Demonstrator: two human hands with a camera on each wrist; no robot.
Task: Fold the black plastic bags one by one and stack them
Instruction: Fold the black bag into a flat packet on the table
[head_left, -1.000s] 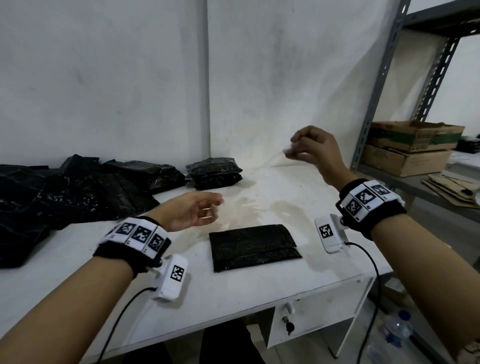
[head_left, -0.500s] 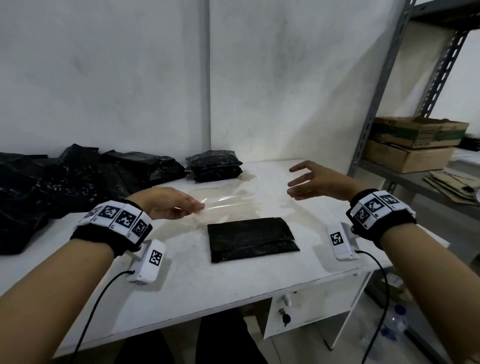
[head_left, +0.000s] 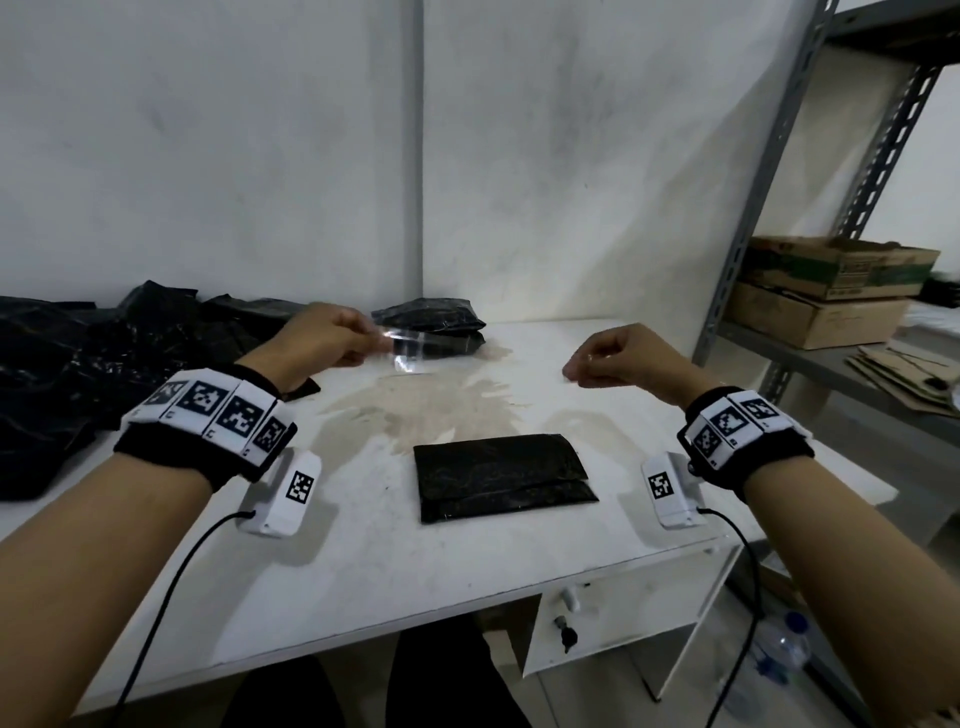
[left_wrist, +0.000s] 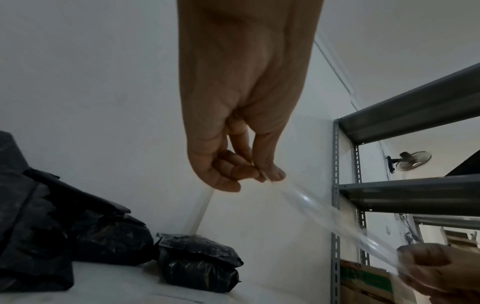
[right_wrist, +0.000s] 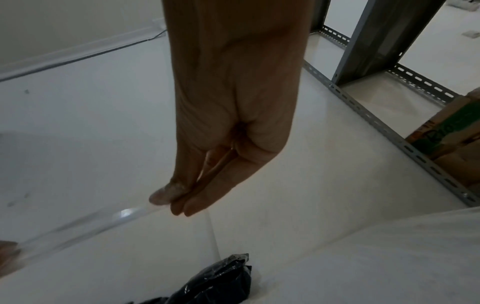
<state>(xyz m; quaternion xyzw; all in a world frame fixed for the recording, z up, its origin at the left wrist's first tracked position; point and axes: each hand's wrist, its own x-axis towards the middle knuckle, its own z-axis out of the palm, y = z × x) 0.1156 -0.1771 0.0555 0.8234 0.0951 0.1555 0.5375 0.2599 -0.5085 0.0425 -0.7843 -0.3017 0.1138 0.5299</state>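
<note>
A clear plastic film (head_left: 415, 349) is stretched in the air between my hands above the back of the white table (head_left: 363, 561). My left hand (head_left: 375, 339) pinches its left end, with thumb and fingers closed on the film (left_wrist: 324, 211) in the left wrist view. My right hand (head_left: 574, 371) pinches the right end, fingertips pressed together on the film (right_wrist: 78, 226). A folded black bag (head_left: 501, 475) lies flat on the table below, between my wrists. A stack of folded black bags (head_left: 431, 322) sits against the wall. Loose black bags (head_left: 78, 364) are heaped at the left.
A grey metal shelf (head_left: 769, 182) stands at the right with cardboard boxes (head_left: 831, 280) on it. Under the table's front edge is a drawer with a key (head_left: 566, 631). A water bottle (head_left: 784, 644) stands on the floor. The wall runs close behind the table.
The right hand dropped from its raised position. Both hands, loosely spread half a second ago, now pinch the film's ends and hold it taut; the left hand has moved farther back.
</note>
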